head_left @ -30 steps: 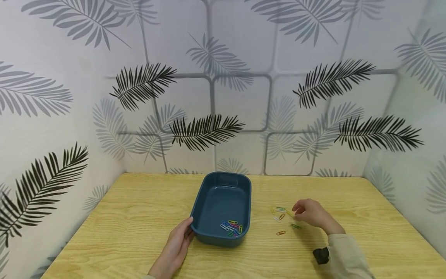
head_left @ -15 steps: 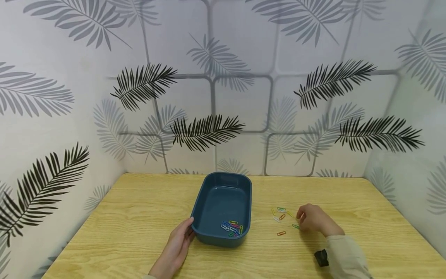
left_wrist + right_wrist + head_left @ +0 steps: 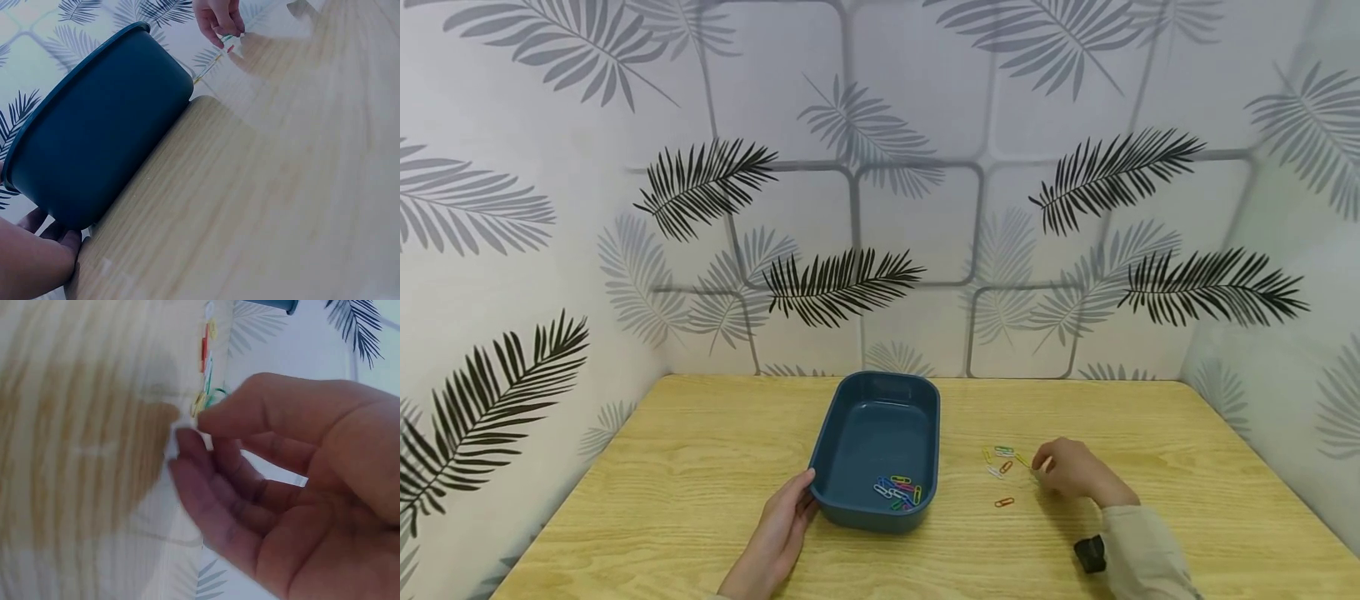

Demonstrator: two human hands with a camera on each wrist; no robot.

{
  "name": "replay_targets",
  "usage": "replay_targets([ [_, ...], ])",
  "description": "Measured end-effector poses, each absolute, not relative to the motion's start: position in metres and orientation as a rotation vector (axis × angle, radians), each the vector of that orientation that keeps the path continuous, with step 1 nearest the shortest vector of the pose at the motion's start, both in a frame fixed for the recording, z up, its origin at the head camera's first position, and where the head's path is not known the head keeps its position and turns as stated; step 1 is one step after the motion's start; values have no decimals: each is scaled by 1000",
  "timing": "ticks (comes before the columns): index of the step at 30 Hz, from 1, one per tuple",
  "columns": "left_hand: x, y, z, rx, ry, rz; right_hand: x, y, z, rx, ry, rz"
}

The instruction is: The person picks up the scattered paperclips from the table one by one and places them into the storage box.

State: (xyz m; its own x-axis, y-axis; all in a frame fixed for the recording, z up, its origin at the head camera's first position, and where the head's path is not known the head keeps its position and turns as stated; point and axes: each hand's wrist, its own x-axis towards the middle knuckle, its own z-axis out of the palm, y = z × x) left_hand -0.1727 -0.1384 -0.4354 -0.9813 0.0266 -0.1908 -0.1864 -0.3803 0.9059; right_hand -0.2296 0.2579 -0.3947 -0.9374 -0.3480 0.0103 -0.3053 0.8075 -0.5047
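My left hand [image 3: 778, 527] holds the near left corner of a deep dark blue tray [image 3: 838, 442], thumb at the rim and fingers low against its side. Colourful paper clips [image 3: 898, 490] lie bunched inside the tray's near end. To the right of it, my right hand [image 3: 1078, 473] is low over the table, thumb and forefinger brought together on a green paper clip, which is mostly hidden by the fingers. A yellow paper clip [image 3: 1022, 459] lies right by those fingertips. In the right wrist view a green loop [image 3: 219, 394] shows beside the thumb.
Several more paper clips lie on the wooden table [image 3: 700, 450] between tray and right hand, among them a lone orange-red paper clip [image 3: 1004, 502] nearer the front and a white paper clip [image 3: 995, 472]. A leaf-patterned wall [image 3: 917, 208] closes off the back and sides.
The right hand has come down and closed at the green paper clip, which no longer shows on the table in the head view. The left hand and the tray have stayed put.
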Motion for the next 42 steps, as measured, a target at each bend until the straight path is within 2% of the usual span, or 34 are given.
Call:
replay_targets([
  [24, -171, -139, -436, -210, 1693, 2493, -235, 246, -392, -555, 2979, -1094],
  [31, -171, -137, -436, -210, 1679, 2496, -238, 230, -384, -641, 2955, -1125],
  [42, -171, -139, -437, -188, 1697, 2491, -238, 198, -373, -567, 2853, -1289],
])
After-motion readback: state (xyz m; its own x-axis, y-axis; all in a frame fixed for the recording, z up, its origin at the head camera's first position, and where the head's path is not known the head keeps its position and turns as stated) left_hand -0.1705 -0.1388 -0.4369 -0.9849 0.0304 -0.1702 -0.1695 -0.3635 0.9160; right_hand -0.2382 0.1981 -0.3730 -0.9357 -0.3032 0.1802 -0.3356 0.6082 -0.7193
